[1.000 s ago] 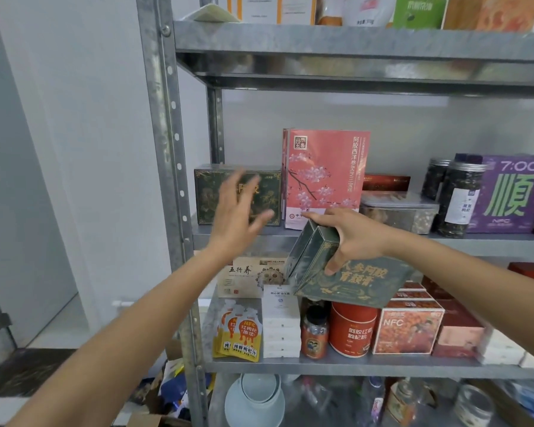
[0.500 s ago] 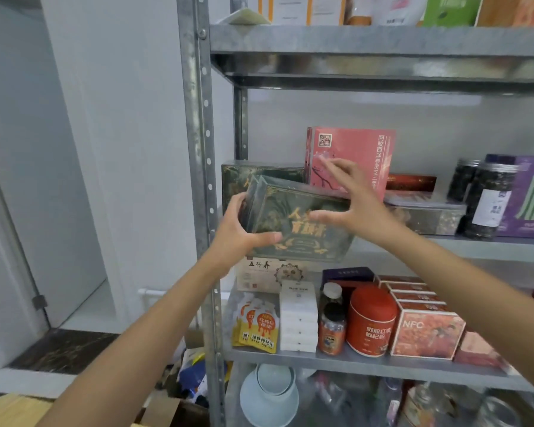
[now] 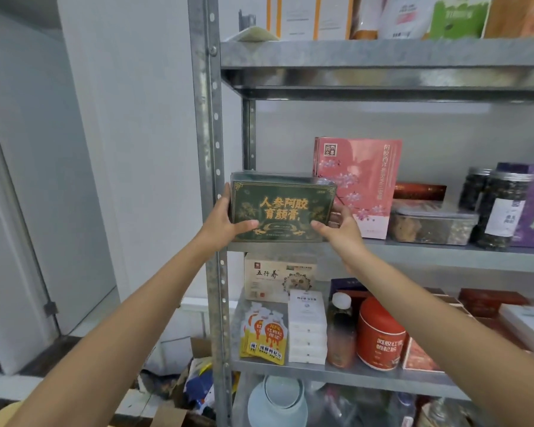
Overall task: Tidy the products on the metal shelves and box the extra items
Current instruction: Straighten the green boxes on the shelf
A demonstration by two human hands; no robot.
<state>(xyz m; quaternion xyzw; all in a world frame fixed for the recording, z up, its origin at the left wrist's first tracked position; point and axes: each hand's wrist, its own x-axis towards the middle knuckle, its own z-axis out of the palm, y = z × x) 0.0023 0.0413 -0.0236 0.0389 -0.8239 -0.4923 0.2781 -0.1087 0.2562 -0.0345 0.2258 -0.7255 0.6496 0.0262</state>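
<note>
Fingers (image 3: 248, 224) of the left hand (image 3: 224, 224) and the right hand (image 3: 341, 232) grip the two ends of the dark green box (image 3: 282, 208), thumbs across its front. Gold characters on it read 人参阿胶育颜膏. It stands upright at the left end of the middle metal shelf (image 3: 444, 255), just beside a pink blossom-printed box (image 3: 364, 180). On the shelf below sits a cream carton (image 3: 275, 275) marked 五行养.

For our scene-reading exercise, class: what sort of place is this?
Probably a stockroom or shop's storage corner: bare metal shelves crowded with packaged goods, such as the green box, red tub and dark jars.
</note>
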